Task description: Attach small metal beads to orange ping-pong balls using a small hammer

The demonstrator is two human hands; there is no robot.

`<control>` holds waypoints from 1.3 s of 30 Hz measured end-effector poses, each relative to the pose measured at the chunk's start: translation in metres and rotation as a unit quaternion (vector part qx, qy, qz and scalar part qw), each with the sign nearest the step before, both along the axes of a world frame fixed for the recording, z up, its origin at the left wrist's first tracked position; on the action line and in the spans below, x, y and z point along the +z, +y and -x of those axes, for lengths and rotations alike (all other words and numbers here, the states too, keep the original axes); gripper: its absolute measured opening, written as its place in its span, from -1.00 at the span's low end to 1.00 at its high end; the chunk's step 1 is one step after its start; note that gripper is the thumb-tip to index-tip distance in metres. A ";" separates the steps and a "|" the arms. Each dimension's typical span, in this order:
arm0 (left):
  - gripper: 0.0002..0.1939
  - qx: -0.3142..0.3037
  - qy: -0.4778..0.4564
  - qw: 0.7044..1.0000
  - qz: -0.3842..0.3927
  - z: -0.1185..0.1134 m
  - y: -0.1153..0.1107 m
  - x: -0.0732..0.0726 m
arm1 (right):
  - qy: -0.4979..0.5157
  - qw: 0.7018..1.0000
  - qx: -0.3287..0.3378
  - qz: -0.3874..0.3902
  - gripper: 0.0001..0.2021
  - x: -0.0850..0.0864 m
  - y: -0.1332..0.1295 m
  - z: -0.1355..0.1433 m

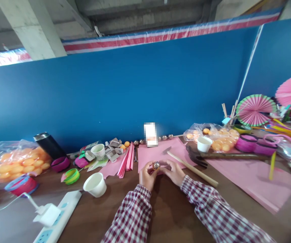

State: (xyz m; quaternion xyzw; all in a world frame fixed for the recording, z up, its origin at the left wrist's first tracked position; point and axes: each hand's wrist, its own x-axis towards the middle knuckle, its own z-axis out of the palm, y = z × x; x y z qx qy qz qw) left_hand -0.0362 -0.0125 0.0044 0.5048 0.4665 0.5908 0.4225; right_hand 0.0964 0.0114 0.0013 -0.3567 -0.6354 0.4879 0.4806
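A small shiny metal ball [156,165] sits between the thumb and fingers of my left hand [147,174], which is closed on it. Close beside the ball on the right is my right hand [174,172], its fingers loosely bent and apart. Whether its fingertips touch the ball is hard to make out. Both hands are at the near edge of a pink paper sheet [147,155]. On that sheet, just beyond my right hand, lies a hammer [193,168] with a wooden handle. More metal balls [170,136] stand in a row along the back of the table.
A white power strip [68,206] with a charger and a white paper cup [95,184] stand at left. Bags of orange balls [25,163] lie on both sides. Folded pink strips [126,162], another cup [204,144] and a dark rod [234,155] lie around; a blue partition [135,87] rises behind.
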 end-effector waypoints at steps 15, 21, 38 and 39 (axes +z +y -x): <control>-0.62 0.021 0.002 1.000 -0.006 -0.001 0.004 -0.008 | 0.021 0.999 0.032 0.007 -0.61 0.005 -0.003 0.001; -0.62 0.021 0.009 1.000 -0.004 -0.001 0.004 -0.009 | 0.030 0.999 0.035 0.014 -0.59 0.006 -0.003 0.002; -0.61 -0.017 -0.037 0.999 -0.007 -0.001 0.002 -0.002 | -0.036 0.997 -0.059 -0.041 -0.69 0.007 -0.002 0.000; -0.62 -0.020 -0.040 0.999 -0.006 -0.001 0.002 -0.002 | -0.035 0.997 -0.060 -0.041 -0.69 0.007 -0.002 0.000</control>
